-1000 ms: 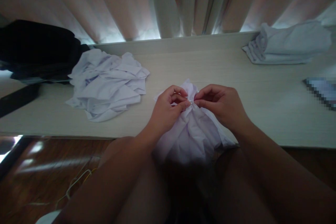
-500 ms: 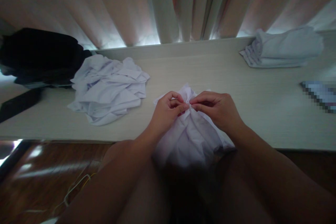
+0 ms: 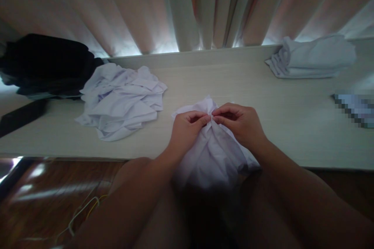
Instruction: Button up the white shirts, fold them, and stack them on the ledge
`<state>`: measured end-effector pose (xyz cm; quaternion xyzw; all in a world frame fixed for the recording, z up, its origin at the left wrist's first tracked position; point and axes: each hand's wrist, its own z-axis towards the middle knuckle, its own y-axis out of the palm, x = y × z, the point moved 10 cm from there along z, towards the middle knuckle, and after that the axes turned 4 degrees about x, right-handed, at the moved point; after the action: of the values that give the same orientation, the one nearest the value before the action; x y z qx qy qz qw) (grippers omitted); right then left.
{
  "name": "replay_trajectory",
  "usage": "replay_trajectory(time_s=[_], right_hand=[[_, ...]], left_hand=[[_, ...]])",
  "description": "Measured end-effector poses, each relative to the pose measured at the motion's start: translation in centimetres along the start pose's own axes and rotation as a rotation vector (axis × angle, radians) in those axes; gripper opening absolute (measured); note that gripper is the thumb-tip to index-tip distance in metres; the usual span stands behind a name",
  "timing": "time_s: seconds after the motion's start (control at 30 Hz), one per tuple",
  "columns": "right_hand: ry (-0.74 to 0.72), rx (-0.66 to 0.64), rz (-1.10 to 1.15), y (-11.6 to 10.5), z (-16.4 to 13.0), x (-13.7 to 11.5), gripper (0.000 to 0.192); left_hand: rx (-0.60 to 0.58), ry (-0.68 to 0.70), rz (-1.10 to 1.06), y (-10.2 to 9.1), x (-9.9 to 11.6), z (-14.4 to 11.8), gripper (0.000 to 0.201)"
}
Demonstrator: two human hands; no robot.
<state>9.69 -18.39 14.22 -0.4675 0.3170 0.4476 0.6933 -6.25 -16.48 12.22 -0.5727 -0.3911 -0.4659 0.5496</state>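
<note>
A white cloth (image 3: 212, 153) hangs over the near edge of the table and down onto my lap, bunched into folds at one point. My left hand (image 3: 188, 126) pinches that gathered point from the left, thumb and fingertips pressed together. From the other side my right hand (image 3: 241, 121) pinches the same spot, its fingertips almost touching the left ones. Whatever small detail lies between the fingertips is too small to make out. Part of the cloth's top spreads flat on the table beyond my hands.
The pale table (image 3: 233, 79) runs across the view. A loose heap of white cloth (image 3: 125, 99) lies left, beside a black pile (image 3: 48, 66) of fabric. Folded white cloth (image 3: 314, 57) sits back right; a blurred-out object (image 3: 355, 107) lies nearer. Curtains (image 3: 154, 11) hang behind.
The fingers of my left hand have closed up closer together around the gathered cloth. My right hand keeps its pinch at nearly the same place. The view has shifted slightly.
</note>
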Motion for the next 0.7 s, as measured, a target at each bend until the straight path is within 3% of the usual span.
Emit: replay_trajectory(time_s=[0.27, 0.7], right_hand=[[-0.132, -0.006, -0.131, 0.7, -0.2, -1.6, 0.005], [-0.167, -0.037, -0.198, 1.1, -0.4, -1.9, 0.005]], left_hand=[[-0.051, 0.11, 0.063, 0.4, 0.6, -0.2, 0.023], [-0.172, 0.001, 0.074, 0.9, -0.4, 0.0, 0.023]])
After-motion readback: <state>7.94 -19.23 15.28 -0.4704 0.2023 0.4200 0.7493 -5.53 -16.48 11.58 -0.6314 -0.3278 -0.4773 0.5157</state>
